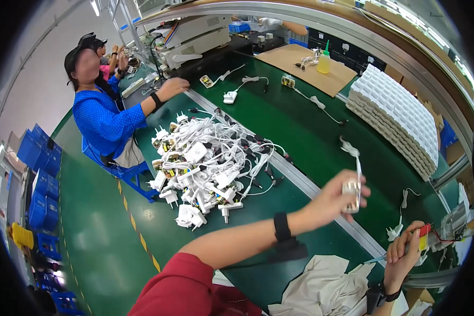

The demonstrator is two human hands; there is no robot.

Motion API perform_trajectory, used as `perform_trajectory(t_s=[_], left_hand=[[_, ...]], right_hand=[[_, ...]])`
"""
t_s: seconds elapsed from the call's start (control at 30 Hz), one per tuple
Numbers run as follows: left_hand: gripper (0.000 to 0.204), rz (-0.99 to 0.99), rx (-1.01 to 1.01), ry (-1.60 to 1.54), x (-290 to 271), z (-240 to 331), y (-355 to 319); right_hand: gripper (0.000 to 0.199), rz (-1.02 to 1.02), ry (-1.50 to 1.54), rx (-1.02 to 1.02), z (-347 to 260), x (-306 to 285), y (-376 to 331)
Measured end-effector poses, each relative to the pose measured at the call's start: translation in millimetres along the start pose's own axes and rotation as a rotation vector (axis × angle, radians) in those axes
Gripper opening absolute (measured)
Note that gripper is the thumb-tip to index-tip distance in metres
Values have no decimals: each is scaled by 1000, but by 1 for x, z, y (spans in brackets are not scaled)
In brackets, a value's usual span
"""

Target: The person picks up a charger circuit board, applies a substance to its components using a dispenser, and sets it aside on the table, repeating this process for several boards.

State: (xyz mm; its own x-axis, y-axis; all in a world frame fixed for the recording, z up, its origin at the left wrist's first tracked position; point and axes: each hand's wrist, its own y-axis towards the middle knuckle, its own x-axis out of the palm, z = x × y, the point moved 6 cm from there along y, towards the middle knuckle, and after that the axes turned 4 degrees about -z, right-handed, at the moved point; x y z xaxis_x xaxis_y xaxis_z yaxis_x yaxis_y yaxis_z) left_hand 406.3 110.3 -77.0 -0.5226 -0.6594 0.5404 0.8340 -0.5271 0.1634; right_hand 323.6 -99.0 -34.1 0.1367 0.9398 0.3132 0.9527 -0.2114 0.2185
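My left hand (pixel 336 199), a black band on its wrist, is closed around a small white power adapter (pixel 351 196) above the green conveyor. From the adapter a white cable (pixel 358 166) rises to a coiled bundle. At the lower right, my right hand (pixel 403 252) grips a slim tool with a light blue shaft (pixel 376 259) pointing left; its exact kind is unclear. A red and yellow part (pixel 424 234) shows by its fingers. Left of my left arm lies a big pile of white adapters and cables (pixel 205 163), some with circuit boards exposed.
Several adapters with cables lie along the green belt (pixel 279 121). Stacked white trays (pixel 395 116) stand at the right. A bottle of yellow liquid (pixel 323 63) is on brown board (pixel 284 60). Crumpled pale cloth (pixel 321 287) lies before me. A co-worker in blue (pixel 108 116) reaches toward the belt.
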Motion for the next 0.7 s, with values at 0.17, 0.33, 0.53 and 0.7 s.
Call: perform_trajectory(t_s=[0.17, 0.33, 0.53, 0.7], left_hand=[[39, -78, -353, -129, 19, -114, -35], [40, -168, -434, -221, 55, -143, -40], [39, -204, -450, -301, 65, -141, -47], [42, -299, -477, -317, 63, -145, -50]], right_hand=[[22, 29, 18, 8, 2, 0, 4], [21, 27, 42, 3, 0, -8, 7], [23, 14, 40, -5, -2, 3, 3], [32, 9, 49, 2, 3, -4, 9]])
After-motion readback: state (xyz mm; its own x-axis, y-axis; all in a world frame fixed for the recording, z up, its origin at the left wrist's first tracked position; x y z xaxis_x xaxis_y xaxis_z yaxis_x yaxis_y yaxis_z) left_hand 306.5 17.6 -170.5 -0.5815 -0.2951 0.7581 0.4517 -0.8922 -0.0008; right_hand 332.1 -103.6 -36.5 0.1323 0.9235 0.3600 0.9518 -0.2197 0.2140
